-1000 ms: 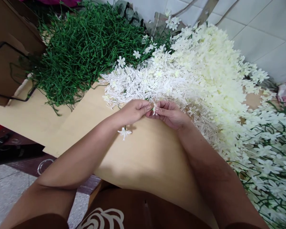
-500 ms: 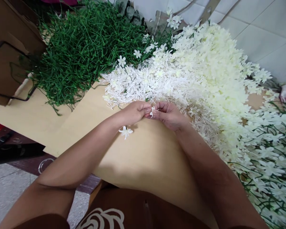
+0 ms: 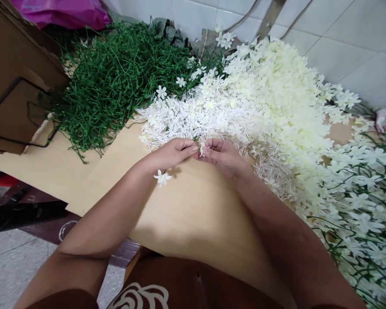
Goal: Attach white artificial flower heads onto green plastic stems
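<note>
My left hand (image 3: 175, 152) is closed, its thumb and fingertips pinching a green artificial stem that is mostly hidden by the fingers. One white artificial flower (image 3: 162, 177) dangles below that hand on a short bit of stem. My right hand (image 3: 225, 158) faces it, fingertips closed on a small white flower (image 3: 202, 149) at the point where the two hands meet. A bit of green shows by the left fingertips. Just beyond both hands lies a heap of white flowers (image 3: 276, 98), their thin white stalks pointing toward me.
A tangled pile of green stems (image 3: 125, 68) lies at the back left, beside a cardboard box (image 3: 16, 86) with a black wire frame. Finished-looking flowers on green stems (image 3: 366, 214) spread at the right. Brown board (image 3: 180, 214) covers the table; a tiled wall stands behind.
The view has tilted up slightly, showing more of the pink bag at the back. Both hands stay together at the small flower, and more green shows between the fingertips.
</note>
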The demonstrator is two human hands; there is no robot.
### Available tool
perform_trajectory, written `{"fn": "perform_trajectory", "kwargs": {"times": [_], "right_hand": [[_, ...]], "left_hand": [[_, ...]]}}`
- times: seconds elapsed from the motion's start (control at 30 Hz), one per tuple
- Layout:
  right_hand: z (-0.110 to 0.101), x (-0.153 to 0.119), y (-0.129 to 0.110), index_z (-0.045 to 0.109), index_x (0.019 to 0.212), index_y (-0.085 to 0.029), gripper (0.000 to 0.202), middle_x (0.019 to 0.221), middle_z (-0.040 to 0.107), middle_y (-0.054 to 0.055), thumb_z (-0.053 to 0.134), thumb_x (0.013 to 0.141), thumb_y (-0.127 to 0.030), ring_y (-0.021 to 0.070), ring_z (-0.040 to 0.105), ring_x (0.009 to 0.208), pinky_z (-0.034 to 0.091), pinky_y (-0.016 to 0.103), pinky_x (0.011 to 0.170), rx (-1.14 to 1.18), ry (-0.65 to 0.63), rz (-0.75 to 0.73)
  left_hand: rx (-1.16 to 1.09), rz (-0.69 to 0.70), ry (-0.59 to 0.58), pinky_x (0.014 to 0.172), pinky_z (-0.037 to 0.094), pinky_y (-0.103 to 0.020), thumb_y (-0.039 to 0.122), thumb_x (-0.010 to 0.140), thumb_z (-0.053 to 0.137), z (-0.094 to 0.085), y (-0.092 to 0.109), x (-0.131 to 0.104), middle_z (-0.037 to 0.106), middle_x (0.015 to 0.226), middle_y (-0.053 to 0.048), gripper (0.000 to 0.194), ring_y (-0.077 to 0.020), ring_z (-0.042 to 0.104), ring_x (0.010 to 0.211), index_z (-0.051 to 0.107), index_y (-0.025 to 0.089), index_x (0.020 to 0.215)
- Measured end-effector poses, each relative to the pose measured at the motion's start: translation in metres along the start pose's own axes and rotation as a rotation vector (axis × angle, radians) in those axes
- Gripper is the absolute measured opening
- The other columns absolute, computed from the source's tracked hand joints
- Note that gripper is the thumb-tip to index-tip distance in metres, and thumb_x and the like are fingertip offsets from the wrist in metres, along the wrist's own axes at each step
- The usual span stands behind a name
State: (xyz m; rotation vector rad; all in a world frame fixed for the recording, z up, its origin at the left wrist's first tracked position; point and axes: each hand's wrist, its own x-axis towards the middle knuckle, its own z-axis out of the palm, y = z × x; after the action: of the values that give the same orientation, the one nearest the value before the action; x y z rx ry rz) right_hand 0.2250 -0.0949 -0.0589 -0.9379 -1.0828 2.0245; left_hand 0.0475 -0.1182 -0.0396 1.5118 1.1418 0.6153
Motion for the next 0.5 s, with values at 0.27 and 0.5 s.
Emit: {"fn": "perform_trajectory", "kwargs": {"times": [0.27,0.5], "right_hand": [[0.001,0.002,0.002,0.059,0.06,-0.017,0.05,0.056,0.065,-0.004,0.091,0.037,-0.048,0.0077,0.06,0.055,0.048,0.023,0.059,-0.16,0.077,-0.049],[0.003,0.005,0.003,0.056,0.062,-0.019,0.051,0.06,0.065,-0.002,0.088,0.043,-0.054,0.0101,0.061,0.059,0.051,0.026,0.063,-0.238,0.027,-0.06]], "left_hand": [[-0.049,0.001,0.017,0.054,0.023,-0.024,0.039,0.078,0.054,0.004,-0.009,0.003,0.038,0.057,0.005,0.028,-0.0075,0.031,0.053,0.049,0.017,0.062],[-0.147,0.033,0.031,0.052,0.025,-0.023,0.047,0.076,0.061,0.009,-0.016,0.005,0.039,0.056,0.005,0.035,-0.0073,0.032,0.053,0.049,0.017,0.062]]}}
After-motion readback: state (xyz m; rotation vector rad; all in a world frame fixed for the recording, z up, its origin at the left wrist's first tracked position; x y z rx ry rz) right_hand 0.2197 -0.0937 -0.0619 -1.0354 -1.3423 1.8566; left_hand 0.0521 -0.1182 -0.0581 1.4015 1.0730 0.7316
